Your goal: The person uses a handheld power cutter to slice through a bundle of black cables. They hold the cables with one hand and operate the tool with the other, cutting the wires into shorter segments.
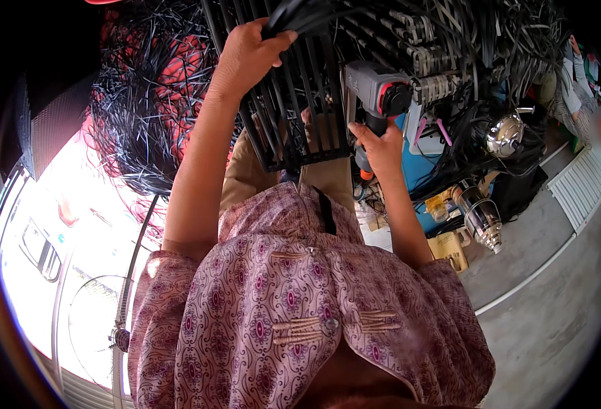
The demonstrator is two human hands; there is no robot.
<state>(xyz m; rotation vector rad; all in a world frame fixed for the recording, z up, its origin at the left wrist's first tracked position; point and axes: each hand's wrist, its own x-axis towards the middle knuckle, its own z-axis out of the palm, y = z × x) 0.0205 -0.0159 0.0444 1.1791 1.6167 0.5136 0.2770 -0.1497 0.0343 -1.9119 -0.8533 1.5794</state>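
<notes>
While the left hand (251, 54) pinches black strips (304, 16) between its fingers over a slatted black frame (317, 157) at the person's lap (247, 172), the right hand (382, 148) grips a grey power tool (374, 80) beside it, fingers wrapped around the handle (377, 127)

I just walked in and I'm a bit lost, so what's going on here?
Someone is working with both hands: the left hand grips a bunch of black strips over a black barred frame at their knees. The right hand holds a grey power tool beside the frame; whether it touches is unclear. A tangled heap of strips sits to the left.
</notes>
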